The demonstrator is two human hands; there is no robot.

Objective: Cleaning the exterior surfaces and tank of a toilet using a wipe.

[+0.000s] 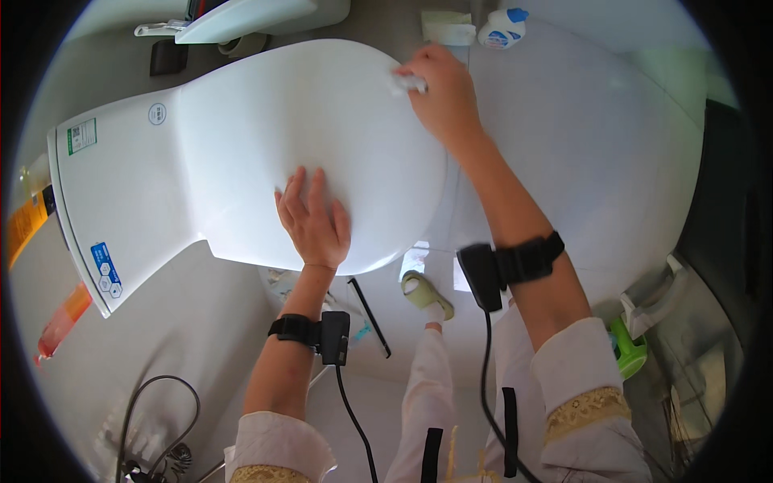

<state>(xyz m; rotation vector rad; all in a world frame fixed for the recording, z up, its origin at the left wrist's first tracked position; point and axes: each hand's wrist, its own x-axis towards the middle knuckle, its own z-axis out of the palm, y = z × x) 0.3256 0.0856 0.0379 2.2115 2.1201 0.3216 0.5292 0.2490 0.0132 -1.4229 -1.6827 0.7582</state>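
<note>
Head view: the toilet (241, 161) lies ahead of the person, its long axis running left to right, the tank (121, 189) at the left and the rounded front of the lowered lid (346, 121) at the right, slightly farther off. The left hand (316, 225), fingers spread and bare of any object, rests on the lid toward its near edge and is the closer one to the tank. The right hand (441, 92) pinches a white wad (409, 83) at the lid's far right rim, nearest the rounded end; blur hides whether the wad touches the surface. Most of the lid stretches leftward from that wad.
</note>
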